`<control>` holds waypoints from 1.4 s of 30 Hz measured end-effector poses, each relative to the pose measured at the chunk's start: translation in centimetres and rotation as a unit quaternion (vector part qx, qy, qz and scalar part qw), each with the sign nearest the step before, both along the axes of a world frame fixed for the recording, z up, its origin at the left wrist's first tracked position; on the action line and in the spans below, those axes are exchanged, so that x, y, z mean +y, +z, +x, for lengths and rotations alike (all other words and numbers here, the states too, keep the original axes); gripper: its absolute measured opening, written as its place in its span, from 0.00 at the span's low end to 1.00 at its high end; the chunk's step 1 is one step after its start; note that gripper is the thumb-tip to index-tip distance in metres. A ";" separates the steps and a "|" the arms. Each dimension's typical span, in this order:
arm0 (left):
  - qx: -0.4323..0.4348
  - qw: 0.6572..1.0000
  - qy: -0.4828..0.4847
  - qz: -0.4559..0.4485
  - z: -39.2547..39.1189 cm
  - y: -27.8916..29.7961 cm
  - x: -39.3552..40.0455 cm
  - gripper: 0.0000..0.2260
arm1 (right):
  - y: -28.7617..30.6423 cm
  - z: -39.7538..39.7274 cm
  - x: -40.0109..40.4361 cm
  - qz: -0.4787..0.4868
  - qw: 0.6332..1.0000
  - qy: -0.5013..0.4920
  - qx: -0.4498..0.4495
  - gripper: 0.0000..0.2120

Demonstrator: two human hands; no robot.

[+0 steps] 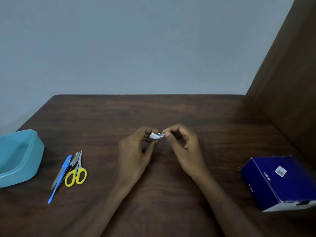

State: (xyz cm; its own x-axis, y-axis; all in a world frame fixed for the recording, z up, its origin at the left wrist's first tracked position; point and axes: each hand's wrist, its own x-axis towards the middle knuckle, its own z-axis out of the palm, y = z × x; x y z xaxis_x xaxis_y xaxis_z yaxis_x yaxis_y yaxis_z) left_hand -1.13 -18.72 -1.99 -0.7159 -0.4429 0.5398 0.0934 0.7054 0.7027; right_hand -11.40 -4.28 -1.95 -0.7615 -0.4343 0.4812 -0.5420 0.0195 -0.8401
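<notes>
The left hand [135,151] and right hand [183,147] each pinched an end of a small crumpled white packet [156,135], held just above the desk [102,117] — a sharp tug risked tearing it unevenly, likely dropping whatever it held.

Dim, flat indoor light, bluish cast. My left hand [135,156] and right hand [186,151] underexposed, detail muddy. White scrap [157,135] in my pinch brightest spot. Faint soft shadow on table [189,119] just beyond my grip. Blue box [280,182] far right of grip soft, smeared. Lines bend toward frame edges.
</notes>
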 end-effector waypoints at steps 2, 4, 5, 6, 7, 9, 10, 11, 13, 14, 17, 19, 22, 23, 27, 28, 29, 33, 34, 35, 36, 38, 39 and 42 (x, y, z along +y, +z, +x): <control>-0.007 1.000 0.001 -0.002 -0.3 -0.4 -0.2 0.14 | 0.3 0.1 0.4 0.013 0.999 -0.012 0.049 0.04; -0.008 1.000 -0.010 0.002 -0.5 -0.6 -0.4 0.15 | 0.4 0.1 0.8 0.031 0.994 -0.014 0.109 0.05; -0.006 1.000 -0.017 0.004 -0.6 -0.6 -0.4 0.15 | 0.4 0.1 1.0 0.045 0.988 -0.011 0.147 0.05; -0.004 1.000 -0.027 0.005 -0.6 -0.7 -0.4 0.15 | 0.4 0.1 1.1 0.058 0.982 -0.009 0.180 0.05; -0.004 0.999 -0.038 0.005 -0.6 -0.7 -0.5 0.16 | 0.4 0.1 1.1 0.070 0.977 -0.010 0.204 0.05; 0.000 0.999 -0.051 0.003 -0.5 -0.9 -0.6 0.17 | 0.4 0.2 1.1 0.084 0.969 -0.015 0.231 0.05; 0.002 0.999 -0.054 0.003 -0.6 -1.0 -0.6 0.17 | 0.3 0.2 1.1 0.087 0.967 -0.019 0.239 0.05; 0.004 0.998 -0.058 0.003 -0.6 -1.1 -0.6 0.17 | 0.3 0.2 1.1 0.092 0.965 -0.024 0.246 0.05; 0.000 0.997 -0.072 -0.002 -0.6 -1.3 -0.7 0.18 | 0.3 0.2 1.1 0.100 0.961 -0.028 0.257 0.07; -0.005 0.997 -0.081 -0.009 -0.7 -1.4 -0.7 0.18 | 0.4 0.2 1.1 0.104 0.959 -0.027 0.261 0.08; -0.014 0.995 -0.094 -0.027 -0.6 -1.4 -0.6 0.19 | 0.6 0.3 1.0 0.113 0.951 -0.034 0.285 0.06; -0.013 0.996 -0.090 -0.004 -0.5 -1.3 -0.6 0.19 | 0.7 0.4 1.0 0.105 0.948 -0.053 0.297 0.06; -0.017 0.995 -0.093 0.025 -0.1 -1.1 -0.6 0.19 | 0.3 0.6 1.0 0.090 0.946 -0.070 0.302 0.07; -0.018 0.995 -0.096 0.029 -0.1 -1.1 -0.6 0.19 | 0.2 0.6 1.0 0.085 0.947 -0.076 0.301 0.07; -0.010 0.995 -0.092 0.024 -0.4 -0.8 -0.7 0.21 | 0.3 0.4 0.8 0.072 0.956 -0.081 0.271 0.04; -0.011 0.996 -0.089 0.022 -0.5 -0.8 -0.6 0.21 | 0.3 0.3 0.8 0.073 0.961 -0.074 0.258 0.04; -0.015 0.996 -0.086 0.022 -0.5 -0.8 -0.6 0.21 | 0.3 0.2 0.7 0.080 0.964 -0.065 0.243 0.04; -0.018 0.996 -0.083 0.017 -0.4 -0.8 -0.6 0.23 | -0.4 -0.3 0.6 0.140 0.973 -0.011 0.181 0.06; -0.021 0.997 -0.079 0.009 -0.4 -0.8 -0.6 0.24 | -0.5 -0.4 0.6 0.153 0.972 -0.003 0.177 0.06; -0.024 0.997 -0.076 0.003 -0.4 -0.8 -0.7 0.24 | -0.7 -0.5 0.5 0.161 0.971 0.003 0.176 0.06; -0.025 0.997 -0.074 -0.002 -0.4 -0.9 -0.7 0.24 | -0.8 -0.6 0.4 0.159 0.972 0.008 0.173 0.05; -0.022 0.997 -0.071 -0.005 -0.5 -0.9 -0.7 0.24 | -0.7 -0.7 0.5 0.145 0.977 0.015 0.157 0.05; -0.020 0.997 -0.070 -0.009 -0.4 -0.8 -0.6 0.23 | -0.6 -0.8 0.6 0.137 0.980 0.017 0.140 0.06; -0.023 0.997 -0.073 -0.019 -0.3 -0.5 -0.5 0.21 | -0.4 -1.0 0.9 0.108 0.992 0.023 0.065 0.09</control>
State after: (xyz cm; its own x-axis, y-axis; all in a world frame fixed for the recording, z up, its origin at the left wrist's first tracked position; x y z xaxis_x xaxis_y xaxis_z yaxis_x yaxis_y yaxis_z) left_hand -1.41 -19.20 -2.52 -0.7953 -0.3110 0.5203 0.1666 0.7131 0.6809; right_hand -12.42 -3.33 -2.37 -0.6761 -0.5704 0.4664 -0.6506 0.1650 -0.7413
